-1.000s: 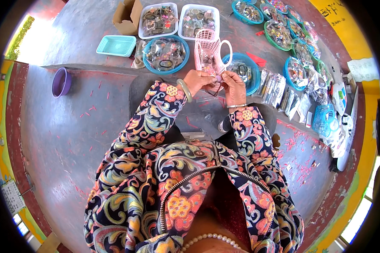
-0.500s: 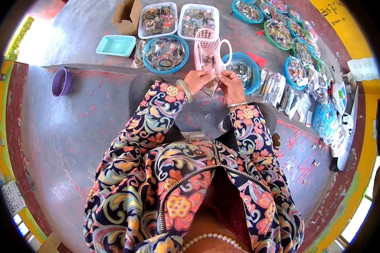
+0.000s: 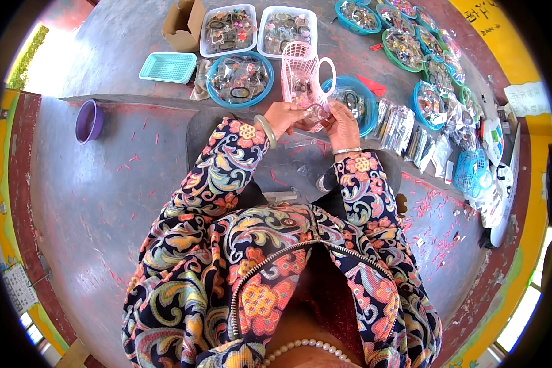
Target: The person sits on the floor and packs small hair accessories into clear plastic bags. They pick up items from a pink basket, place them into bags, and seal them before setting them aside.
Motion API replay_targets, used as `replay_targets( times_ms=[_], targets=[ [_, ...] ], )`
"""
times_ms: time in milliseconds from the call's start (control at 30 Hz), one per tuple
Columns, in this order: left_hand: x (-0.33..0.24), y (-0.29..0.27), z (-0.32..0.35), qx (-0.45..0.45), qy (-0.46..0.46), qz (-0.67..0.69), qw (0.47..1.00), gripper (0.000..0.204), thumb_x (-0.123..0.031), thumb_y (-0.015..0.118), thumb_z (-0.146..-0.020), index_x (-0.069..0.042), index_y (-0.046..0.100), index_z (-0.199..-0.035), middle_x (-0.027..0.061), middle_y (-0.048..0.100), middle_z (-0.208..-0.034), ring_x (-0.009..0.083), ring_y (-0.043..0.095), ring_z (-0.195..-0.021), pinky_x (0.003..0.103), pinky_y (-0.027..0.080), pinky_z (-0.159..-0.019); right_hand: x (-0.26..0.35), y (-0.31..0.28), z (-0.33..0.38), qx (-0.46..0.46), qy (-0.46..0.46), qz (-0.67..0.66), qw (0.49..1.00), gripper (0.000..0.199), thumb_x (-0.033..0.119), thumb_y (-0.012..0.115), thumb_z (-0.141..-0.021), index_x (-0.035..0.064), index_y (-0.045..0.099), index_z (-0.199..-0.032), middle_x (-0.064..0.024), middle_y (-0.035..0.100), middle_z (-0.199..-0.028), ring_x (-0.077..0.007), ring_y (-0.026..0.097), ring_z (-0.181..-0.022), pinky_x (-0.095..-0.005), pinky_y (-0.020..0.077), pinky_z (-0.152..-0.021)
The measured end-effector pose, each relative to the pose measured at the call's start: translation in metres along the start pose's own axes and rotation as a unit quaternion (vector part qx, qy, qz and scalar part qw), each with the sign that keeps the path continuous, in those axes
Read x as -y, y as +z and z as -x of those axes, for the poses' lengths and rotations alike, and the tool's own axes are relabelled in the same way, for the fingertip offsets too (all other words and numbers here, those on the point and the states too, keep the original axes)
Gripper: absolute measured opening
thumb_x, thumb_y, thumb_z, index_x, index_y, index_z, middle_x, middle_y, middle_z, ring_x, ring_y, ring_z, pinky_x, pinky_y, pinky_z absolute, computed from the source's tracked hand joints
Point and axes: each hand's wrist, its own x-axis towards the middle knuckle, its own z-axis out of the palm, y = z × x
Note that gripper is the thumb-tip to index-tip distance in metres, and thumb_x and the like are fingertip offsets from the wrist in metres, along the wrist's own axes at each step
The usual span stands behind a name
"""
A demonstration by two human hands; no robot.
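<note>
Both my hands meet in front of me at the near end of a pink plastic basket (image 3: 298,58). Between them is a thin brown loop (image 3: 316,112) that looks like a hair tie, partly covered by my fingers. My left hand (image 3: 282,118), with a pale bangle at the wrist, pinches its left side. On the other side, my right hand (image 3: 343,127) is closed with thumb and fingers together, gripping the loop's right edge. Small clear packets lie inside the basket, whose tall handle rises beside my right fingers. A blue basin (image 3: 370,110) of packets stands just beyond my right hand.
Ahead are two white trays (image 3: 256,37) and a blue basin (image 3: 271,92) filled with packets, an aqua tray (image 3: 167,67) and a cardboard box (image 3: 183,38). Several colourful baskets and bundled packets (image 3: 394,126) stand to the right. A purple bucket (image 3: 89,122) is at left.
My hands have moved slightly apart, and the brown loop now shows more openly between them. My right hand has shifted a little right. The baskets have stayed in place.
</note>
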Motion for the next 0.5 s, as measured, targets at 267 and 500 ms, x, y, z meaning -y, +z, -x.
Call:
replay_targets(
  times_ms=[267,500],
  targets=[
    [-0.0042,0.0015,-0.0003,-0.032,0.010,-0.068,0.997,0.028,-0.022,0.057,-0.079,0.004,0.057,-0.091,0.0087,0.063,-0.073,0.0105,0.061,-0.061,0.017,0.034,-0.038,0.0018,0.0036,0.0021,0.017,0.037,0.028,0.999,0.011,0.013,0.062,-0.076,0.0063,0.060,-0.084,-0.0026,0.061,-0.076,-0.0099,0.057,-0.066,-0.0206,0.0430,-0.054],
    [-0.0056,0.0016,0.0003,0.045,-0.012,-0.080,0.996,0.022,-0.019,0.055,-0.080,0.002,0.058,-0.086,0.0098,0.064,-0.075,0.0150,0.063,-0.068,0.018,0.034,-0.042,0.0008,0.0026,0.0033,0.011,-0.025,0.022,0.999,0.012,0.006,0.059,-0.077,0.0003,0.059,-0.087,-0.0077,0.061,-0.077,-0.0133,0.058,-0.066,-0.0234,0.0463,-0.056]
  ],
)
